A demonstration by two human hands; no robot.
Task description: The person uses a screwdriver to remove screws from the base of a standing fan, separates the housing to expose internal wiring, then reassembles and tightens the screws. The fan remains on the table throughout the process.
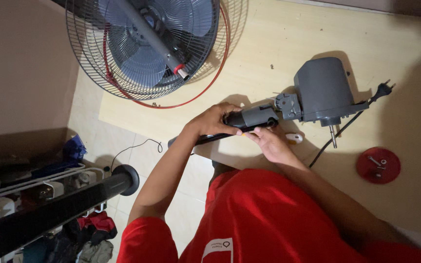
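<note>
My left hand (214, 120) grips the dark grey neck piece (255, 117) of a fan from above, just left of the grey motor housing (321, 90) that lies on the floor. My right hand (270, 144) presses against the underside of that neck piece, fingers curled under it. A black pole (201, 140) runs from the neck back toward me. The motor's bare shaft (333, 138) points down toward me. A small white part (294, 138) lies beside my right hand.
A fan grille with blades and a grey tube (147, 44) lies at top left, ringed by a red hoop (222, 58). A red cap holding screws (378, 165) sits at right. The black cord and plug (383, 89) trail right. A black stand tube (54, 209) crosses bottom left over clutter.
</note>
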